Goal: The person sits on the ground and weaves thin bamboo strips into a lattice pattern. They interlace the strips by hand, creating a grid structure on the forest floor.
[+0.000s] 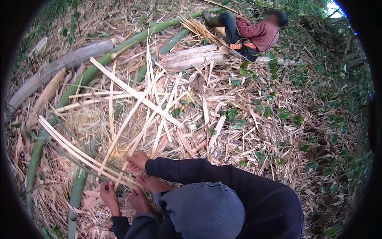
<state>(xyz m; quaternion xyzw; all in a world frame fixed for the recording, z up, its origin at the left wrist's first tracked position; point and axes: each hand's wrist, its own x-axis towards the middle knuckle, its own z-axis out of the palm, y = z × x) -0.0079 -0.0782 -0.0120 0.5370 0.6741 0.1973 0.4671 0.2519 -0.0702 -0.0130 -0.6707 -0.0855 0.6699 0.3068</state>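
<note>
Pale split bamboo strips (136,91) cross one another in a loose open lattice on the ground. A bundle of long curved strips (75,148), pale with a green one beside it, runs from the left to my feet. My right hand (138,160) is closed on a bamboo strip at the near side of the lattice. Below and left of it, my left hand (109,196) has its fingers pinched at the edge of the curved strips. My bare feet (153,183) rest at the strips' near ends, between my hands.
Green bamboo poles (131,43) and a grey log (59,65) lie across the left and back. A pale split log (195,57) lies behind the lattice. At the back right a person (258,34) sits or reclines near a pile of strips (199,28). Dry shavings and leafy plants cover the slope.
</note>
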